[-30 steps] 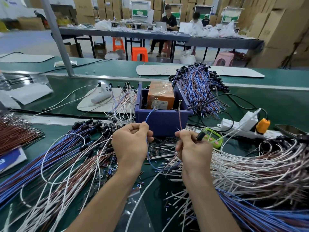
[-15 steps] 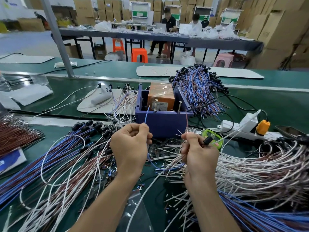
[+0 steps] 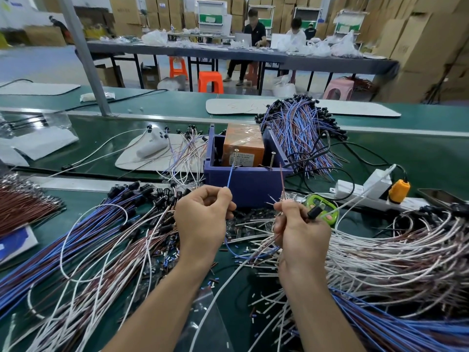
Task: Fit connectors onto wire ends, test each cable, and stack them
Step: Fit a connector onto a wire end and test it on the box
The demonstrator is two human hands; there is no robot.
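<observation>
The left hand (image 3: pixel 203 219) pinches a thin blue wire end (image 3: pixel 229 179) upright. The right hand (image 3: pixel 299 227) pinches a thin brown wire end (image 3: pixel 281 179), with a small black connector (image 3: pixel 314 212) jutting beside it. Both tips stand near two upright metal screws (image 3: pixel 272 160) on the dark blue plastic box (image 3: pixel 248 184). Judged step: testing. Touch each tip squarely to its own screw.

Head cam, fwd/down, close over bench (image 3: pixel 431 148)

Blue wire (image 3: pixel 230 177), seemingly brown wire (image 3: pixel 281 179), indigo bin (image 3: pixel 250 187).
</observation>
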